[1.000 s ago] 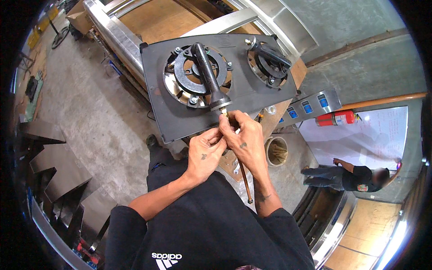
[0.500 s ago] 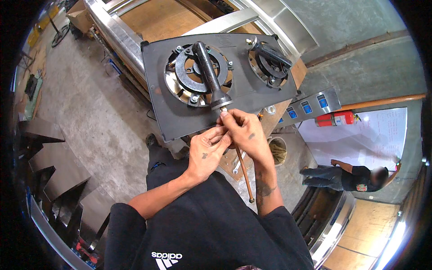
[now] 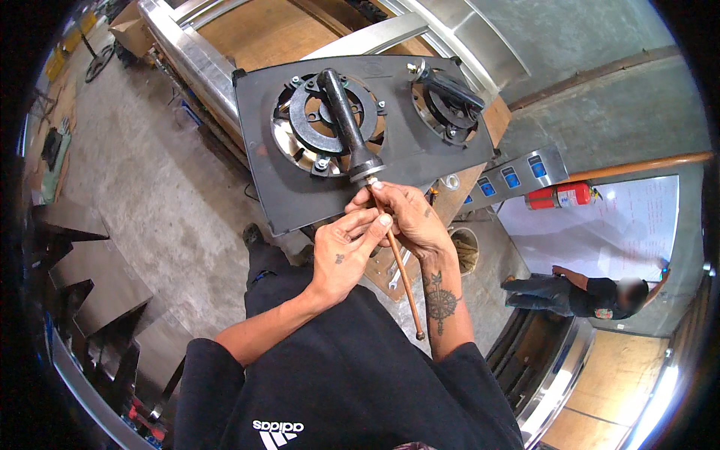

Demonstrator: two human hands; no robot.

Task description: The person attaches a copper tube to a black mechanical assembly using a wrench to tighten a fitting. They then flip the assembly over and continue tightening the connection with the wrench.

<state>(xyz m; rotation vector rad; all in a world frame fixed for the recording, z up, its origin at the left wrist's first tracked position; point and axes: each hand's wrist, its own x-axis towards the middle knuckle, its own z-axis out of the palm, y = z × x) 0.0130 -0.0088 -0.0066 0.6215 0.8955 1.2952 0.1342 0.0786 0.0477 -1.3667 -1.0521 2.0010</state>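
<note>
A thin copper tube slants from the burner's end down toward my right forearm. My left hand pinches it between thumb and fingers. Above that, my right hand has its thumb and fingers closed at the tube's upper end, beside a small brass-coloured fitting. That fitting sits at the flared end of a black burner pipe, which lies across a black ring burner. The burner rests over a round opening in a dark stove top plate. Whether the tube is joined to the fitting is hidden by my fingers.
A second black burner occupies the plate's right opening. Beneath lies a wooden bench with a wrench. A steel strip with blue squares, a bucket and a fire extinguisher are at right. Another person stands by a whiteboard.
My right hand has turned about the tube, so its inner forearm now shows and more of the tube is exposed. My left thumb now lies over the tube. The stove plate has shifted slightly left.
</note>
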